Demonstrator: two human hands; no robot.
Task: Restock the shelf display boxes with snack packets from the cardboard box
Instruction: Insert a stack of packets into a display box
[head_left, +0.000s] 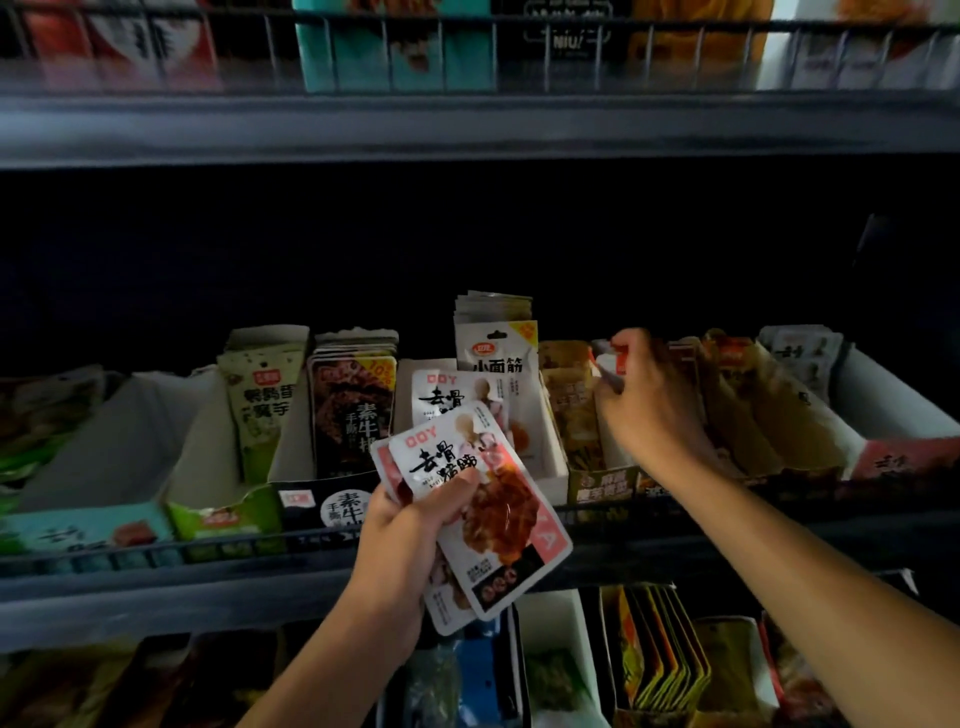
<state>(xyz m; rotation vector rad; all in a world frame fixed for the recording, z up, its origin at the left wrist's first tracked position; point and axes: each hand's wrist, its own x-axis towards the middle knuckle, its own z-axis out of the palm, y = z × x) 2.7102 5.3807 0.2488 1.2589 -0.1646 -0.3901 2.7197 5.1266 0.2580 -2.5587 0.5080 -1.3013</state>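
On dim shelf (467, 551) | left hand (410, 530) grips snack packets (483, 499) | right hand (644, 400) pinches packet (610, 364)

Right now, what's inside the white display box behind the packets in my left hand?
The white display box holds one QQY packet in front and taller white packets stacked behind. The handheld packets cover its lower part.

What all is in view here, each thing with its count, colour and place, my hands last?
held packets: a few, white and pink, in the left hand before the middle shelf
white display box: one, centre of the middle shelf, with white packets
black display box: one, left of centre, with dark packets
green display box: one, further left, with a pale green packet
top shelf: one, dark grey, above
lower packets: several, yellow and orange, bottom right
left hand: fingers grip the held packets
right hand: fingers pinch a red and white packet
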